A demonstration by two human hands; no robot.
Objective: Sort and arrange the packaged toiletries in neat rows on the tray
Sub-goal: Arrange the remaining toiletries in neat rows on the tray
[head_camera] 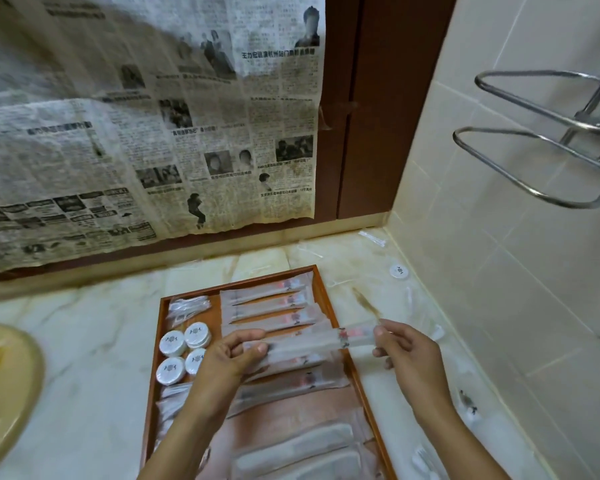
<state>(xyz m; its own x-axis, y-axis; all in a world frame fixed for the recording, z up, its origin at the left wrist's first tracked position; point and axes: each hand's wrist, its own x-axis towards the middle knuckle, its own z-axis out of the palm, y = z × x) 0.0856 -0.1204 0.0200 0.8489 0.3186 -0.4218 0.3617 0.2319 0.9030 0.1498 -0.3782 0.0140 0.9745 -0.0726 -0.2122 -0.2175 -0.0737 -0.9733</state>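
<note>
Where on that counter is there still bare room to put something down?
Bare marble lies left of the tray, between it and the yellow basin. A bare strip runs behind the tray. Inside, the tray is crowded; the counter on its right holds scattered packets and a round white tin.

Over the wooden tray [155, 341] on the marble table [94, 341], the left hand [231, 355] and the right hand [407, 355] each pinch one end of a long clear toothbrush packet [312, 341], held level above the tray's 3 o'clock side. Beneath it, similar packets [271, 299] lie in a row running from 12 o'clock downward, four round white tins [184, 353] cluster at 9 o'clock, and clear sachets [187, 306] sit at 11 o'clock. One more white tin [398, 271] rests on the table at 1 o'clock, beside the tiled wall [499, 237], with loose clear packets [371, 237] scattered near it.
</note>
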